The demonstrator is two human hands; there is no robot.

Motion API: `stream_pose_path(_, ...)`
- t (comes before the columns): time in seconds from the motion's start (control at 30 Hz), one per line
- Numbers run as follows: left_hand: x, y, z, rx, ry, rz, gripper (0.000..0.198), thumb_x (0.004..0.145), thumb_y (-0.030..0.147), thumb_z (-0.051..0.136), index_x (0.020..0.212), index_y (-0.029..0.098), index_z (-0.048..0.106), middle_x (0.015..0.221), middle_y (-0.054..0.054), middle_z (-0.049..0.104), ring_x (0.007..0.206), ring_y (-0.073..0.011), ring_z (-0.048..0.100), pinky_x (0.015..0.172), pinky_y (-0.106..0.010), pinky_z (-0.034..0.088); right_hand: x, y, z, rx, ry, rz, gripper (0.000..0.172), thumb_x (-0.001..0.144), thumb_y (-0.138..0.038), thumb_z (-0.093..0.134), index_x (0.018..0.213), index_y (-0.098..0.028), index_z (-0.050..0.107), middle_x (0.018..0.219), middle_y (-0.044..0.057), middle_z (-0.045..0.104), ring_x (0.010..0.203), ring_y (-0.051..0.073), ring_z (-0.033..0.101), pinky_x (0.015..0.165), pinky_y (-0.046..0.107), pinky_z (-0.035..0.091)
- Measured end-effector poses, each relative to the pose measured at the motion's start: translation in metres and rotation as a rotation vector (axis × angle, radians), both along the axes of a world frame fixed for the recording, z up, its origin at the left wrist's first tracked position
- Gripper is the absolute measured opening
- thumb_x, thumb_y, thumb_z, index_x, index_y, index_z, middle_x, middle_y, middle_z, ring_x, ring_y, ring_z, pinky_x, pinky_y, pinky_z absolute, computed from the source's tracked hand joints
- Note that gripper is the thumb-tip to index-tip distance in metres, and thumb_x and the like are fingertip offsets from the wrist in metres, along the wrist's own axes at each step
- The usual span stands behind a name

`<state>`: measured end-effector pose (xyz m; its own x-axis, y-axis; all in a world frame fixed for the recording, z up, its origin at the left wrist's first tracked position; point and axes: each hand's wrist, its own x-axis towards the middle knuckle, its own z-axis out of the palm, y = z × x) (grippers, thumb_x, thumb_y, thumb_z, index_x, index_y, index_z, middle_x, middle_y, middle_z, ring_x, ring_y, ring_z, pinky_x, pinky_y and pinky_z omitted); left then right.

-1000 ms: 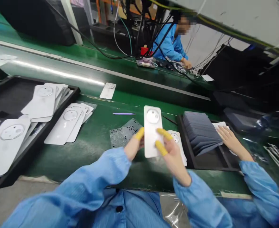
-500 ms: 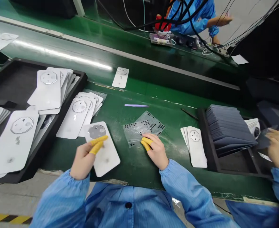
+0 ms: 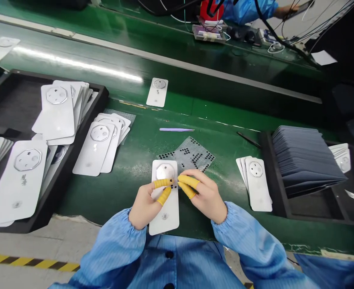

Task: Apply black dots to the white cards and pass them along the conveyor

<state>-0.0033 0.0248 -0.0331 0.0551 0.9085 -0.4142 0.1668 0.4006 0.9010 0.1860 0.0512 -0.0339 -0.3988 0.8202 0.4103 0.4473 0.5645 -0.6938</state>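
Observation:
A white panel (image 3: 169,206) with an octagonal camera ring at its far end lies on the bench before me. Over its middle, a small clear film strip (image 3: 173,186) with black dots spans my fingertips. My left hand (image 3: 148,200), in yellow finger cots, pinches the strip's left end. The right hand (image 3: 205,192), also in yellow cots, pinches the other end, just past the panel's right edge. Behind my hands lie clear sheets with rows of black dots (image 3: 192,154), partly covered by the panel. Purple tweezers (image 3: 177,129) rest farther back.
At left, a black tray (image 3: 103,100) holds many white panels; more panels (image 3: 91,148) lie beside it. One panel (image 3: 157,92) lies at the back. To the right are fanned panels (image 3: 257,188), a dark tool (image 3: 249,139) and a tray with grey sleeves (image 3: 303,152).
The panel has moved right and turned straighter beneath my hands. My left hand has come over to my right, and the dotted strip is now between them. The co-worker's hand at right has left view.

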Motion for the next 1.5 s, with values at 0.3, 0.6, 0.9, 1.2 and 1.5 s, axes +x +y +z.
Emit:
stream_pose_path(0.3, 0.007, -0.008, -0.001, 0.221, 0.178, -0.159, 0.033, 0.078, 0.016, 0.057, 0.106, 0.019, 0.074, 0.099, -0.008, 0.077, 0.089, -0.0266, 0.072, 0.082, -0.033, 0.055, -0.003, 0.004, -0.003, 0.216, -0.152, 0.17, 0.034, 0.091, -0.007, 0.04, 0.116, -0.02, 0.06, 0.104, 0.011, 0.069, 0.096, 0.021, 0.069, 0.078, 0.032, 0.061)
stream_pose_path(0.6, 0.008, 0.001, -0.009, 0.294, 0.286, -0.197, 0.037, 0.069, 0.01, 0.059, 0.096, 0.026, 0.078, 0.088, -0.002, 0.079, 0.08, -0.0239, 0.074, 0.076, -0.028, 0.055, -0.006, 0.016, -0.049, 0.194, 0.049, 0.039, 0.023, 0.083, -0.014, 0.048, 0.099, -0.024, 0.063, 0.091, 0.008, 0.073, 0.079, 0.024, 0.074, 0.064, 0.03, 0.064)
stream_pose_path(0.9, -0.056, -0.013, 0.001, 0.222, 0.233, 0.196, 0.054, 0.085, 0.034, 0.059, 0.137, 0.019, 0.052, 0.132, -0.012, 0.062, 0.127, -0.0318, 0.053, 0.106, -0.042, 0.043, -0.01, 0.015, -0.043, 0.078, 0.096, -0.04, 0.012, 0.085, -0.016, 0.056, 0.091, -0.024, 0.063, 0.084, 0.007, 0.068, 0.066, 0.019, 0.067, 0.053, 0.027, 0.058)
stream_pose_path(1.2, 0.001, -0.024, 0.035, 0.205, -0.177, 0.136, 0.084, 0.087, 0.03, 0.064, 0.153, 0.027, 0.012, 0.132, -0.011, 0.061, 0.109, -0.0293, 0.066, 0.081, -0.035, 0.06, -0.016, -0.006, 0.027, 0.364, -0.101, -0.072, 0.029, 0.088, -0.009, 0.05, 0.113, -0.021, 0.059, 0.096, 0.008, 0.071, 0.084, 0.019, 0.067, 0.09, 0.042, 0.057)
stream_pose_path(1.5, 0.015, -0.025, 0.036, 0.387, -0.168, 0.064, 0.078, 0.084, 0.01, 0.064, 0.149, 0.029, 0.025, 0.133, -0.008, 0.062, 0.108, -0.0255, 0.067, 0.087, -0.031, 0.058, -0.01, -0.023, 0.038, 0.443, -0.243, -0.074, 0.024, 0.089, -0.009, 0.044, 0.101, -0.012, 0.065, 0.113, 0.016, 0.069, 0.112, 0.025, 0.062, 0.094, 0.047, 0.053)
